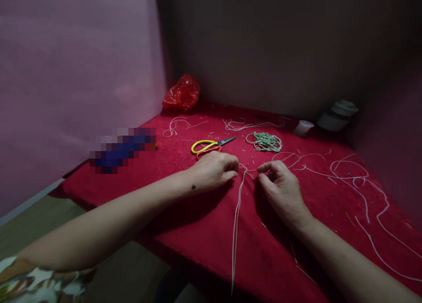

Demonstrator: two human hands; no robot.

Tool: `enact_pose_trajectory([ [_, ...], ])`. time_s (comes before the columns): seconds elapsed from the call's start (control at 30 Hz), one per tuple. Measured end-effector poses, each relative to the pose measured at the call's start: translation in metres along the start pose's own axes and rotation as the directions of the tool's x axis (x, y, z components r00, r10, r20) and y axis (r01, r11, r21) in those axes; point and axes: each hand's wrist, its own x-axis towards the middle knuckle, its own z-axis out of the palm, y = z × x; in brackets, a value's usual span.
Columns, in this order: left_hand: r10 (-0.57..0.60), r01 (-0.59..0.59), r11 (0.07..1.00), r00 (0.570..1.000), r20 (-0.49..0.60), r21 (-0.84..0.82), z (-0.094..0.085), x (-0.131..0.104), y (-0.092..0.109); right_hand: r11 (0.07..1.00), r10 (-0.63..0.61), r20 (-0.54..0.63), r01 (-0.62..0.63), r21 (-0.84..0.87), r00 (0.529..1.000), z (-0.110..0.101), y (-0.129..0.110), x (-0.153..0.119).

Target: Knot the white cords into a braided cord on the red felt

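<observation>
Pale thin cords [236, 215] meet in a small knot between my hands, and their long ends run down over the red cloth toward the near edge. My left hand [217, 167] is closed in a pinch on a cord end left of the knot. On the other side, my right hand [280, 182] pinches a cord end between thumb and forefinger. Scissors [211, 146] with one yellow and one red handle lie just beyond my left hand. A bundle of green and white knotted cord [264, 141] rests past the knot.
Loose cords [359, 178] spread over the right of the red-covered table [198, 224]. Farther back are a red plastic bag [183, 93], a small white spool [303, 128] and a lidded jar [338, 115]. A blurred blue item [123, 151] lies at left. Walls bound the table.
</observation>
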Motion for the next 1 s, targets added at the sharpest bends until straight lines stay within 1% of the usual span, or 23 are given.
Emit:
enact_pose_trajectory([
  [0.07, -0.02, 0.018, 0.998, 1.0, 0.021, 0.056, 0.009, 0.007, 0.0, 1.0, 0.0, 0.0, 0.0, 0.019, 1.0, 0.001, 0.002, 0.0],
  [0.2, -0.063, 0.059, 0.984, 0.998, 0.017, 0.166, 0.022, 0.013, 0.004, 0.998, 0.027, 0.008, -0.028, 0.055, 1.0, 0.003, 0.005, 0.001],
  [0.3, -0.058, 0.056, 0.964, 0.998, 0.001, 0.259, 0.029, 0.016, 0.006, 0.998, 0.013, 0.001, -0.013, 0.055, 1.0, 0.004, 0.005, 0.001],
  [0.4, -0.04, 0.039, 0.948, 0.999, -0.001, 0.317, 0.033, 0.018, 0.005, 0.999, -0.004, -0.003, 0.004, 0.045, 1.0, 0.004, 0.004, 0.001],
  [0.67, -0.051, 0.045, 0.949, 0.999, 0.012, 0.312, 0.032, 0.016, 0.007, 1.0, 0.018, 0.023, -0.018, 0.019, 1.0, 0.002, 0.003, 0.0],
  [0.73, -0.05, 0.043, 0.951, 0.999, 0.017, 0.306, 0.032, 0.015, 0.007, 0.999, 0.044, 0.042, -0.045, 0.015, 0.998, 0.001, 0.003, 0.0],
  [1.0, -0.032, 0.023, 0.968, 0.999, 0.029, 0.252, 0.033, 0.012, 0.006, 0.996, 0.087, 0.041, -0.086, -0.03, 0.995, 0.0, 0.002, 0.0],
])
